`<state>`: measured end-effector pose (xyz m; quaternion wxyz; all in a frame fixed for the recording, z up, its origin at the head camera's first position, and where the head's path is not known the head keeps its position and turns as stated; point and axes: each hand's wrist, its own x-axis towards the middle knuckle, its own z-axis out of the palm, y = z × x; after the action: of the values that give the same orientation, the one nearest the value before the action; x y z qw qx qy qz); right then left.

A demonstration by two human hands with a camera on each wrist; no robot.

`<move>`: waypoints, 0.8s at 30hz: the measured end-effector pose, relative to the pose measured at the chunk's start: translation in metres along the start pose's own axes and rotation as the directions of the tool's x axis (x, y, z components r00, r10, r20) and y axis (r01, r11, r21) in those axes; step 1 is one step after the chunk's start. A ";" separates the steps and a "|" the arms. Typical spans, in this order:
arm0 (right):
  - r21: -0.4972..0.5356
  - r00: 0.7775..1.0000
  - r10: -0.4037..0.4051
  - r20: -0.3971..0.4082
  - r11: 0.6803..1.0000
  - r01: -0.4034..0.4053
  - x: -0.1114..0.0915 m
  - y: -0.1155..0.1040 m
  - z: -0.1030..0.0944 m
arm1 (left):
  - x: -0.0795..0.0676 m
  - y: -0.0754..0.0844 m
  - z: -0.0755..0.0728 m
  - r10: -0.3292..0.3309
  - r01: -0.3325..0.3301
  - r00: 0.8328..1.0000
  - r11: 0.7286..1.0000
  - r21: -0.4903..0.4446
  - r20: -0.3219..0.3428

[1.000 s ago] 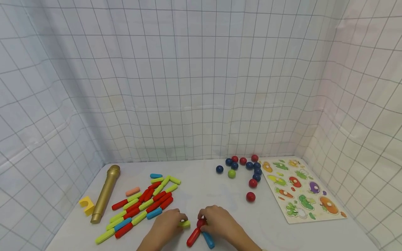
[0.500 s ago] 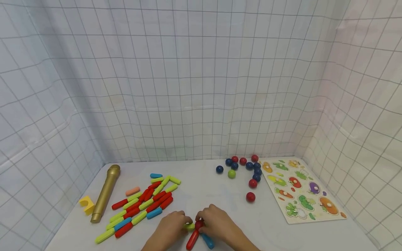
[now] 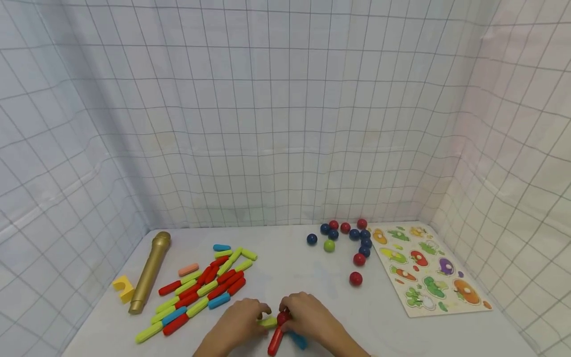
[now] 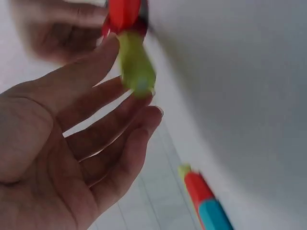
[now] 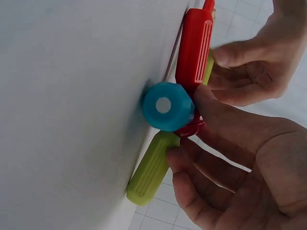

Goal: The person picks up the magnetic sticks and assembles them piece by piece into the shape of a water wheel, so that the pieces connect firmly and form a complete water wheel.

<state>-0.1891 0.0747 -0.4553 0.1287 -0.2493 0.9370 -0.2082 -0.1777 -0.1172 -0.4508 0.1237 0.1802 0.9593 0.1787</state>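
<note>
My right hand point(image 3: 308, 317) grips a dark red ball point(image 3: 283, 318) near the table's front edge. Fanning out from the ball are a red magnetic stick point(image 5: 194, 45), a blue stick point(image 5: 163, 105) seen end-on and a lime-green stick point(image 5: 152, 167) under my right fingertips. My left hand point(image 3: 243, 320) pinches another lime-green stick point(image 4: 136, 64) between thumb and fingers, its far end right at the ball. In the right wrist view this stick is mostly hidden behind the red one.
Several lime, red and blue sticks point(image 3: 198, 308) lie in rows at left, beside a gold microphone-shaped toy point(image 3: 150, 272) and a yellow block point(image 3: 123, 289). Several loose balls point(image 3: 329, 245) sit at back right, next to a vegetable puzzle board point(image 3: 428, 272). Gridded cloth walls point(image 3: 285, 124) enclose the table.
My left hand has moved right with the lime-green stick, bringing its end against the red ball. My right hand has kept its grip, shifting only slightly.
</note>
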 end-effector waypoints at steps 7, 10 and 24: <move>0.019 1.000 0.014 -0.012 1.000 -0.014 0.000 0.008 -0.006 | -0.008 -0.040 -0.031 -0.239 0.240 0.964 0.971 0.002 -0.114; 0.055 1.000 0.019 -0.011 0.998 -0.019 0.000 0.014 -0.008 | -0.009 -0.056 -0.035 -0.294 0.299 0.948 0.954 0.023 -0.123; 0.087 0.999 0.041 0.014 0.995 -0.042 0.000 0.018 -0.010 | -0.001 -0.072 -0.026 -0.277 0.283 0.943 0.959 0.007 -0.184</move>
<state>-0.2001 0.0924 -0.4545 0.1493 -0.2251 0.9312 -0.2446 -0.2065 -0.1884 -0.4546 0.0570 0.0271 0.9852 0.1591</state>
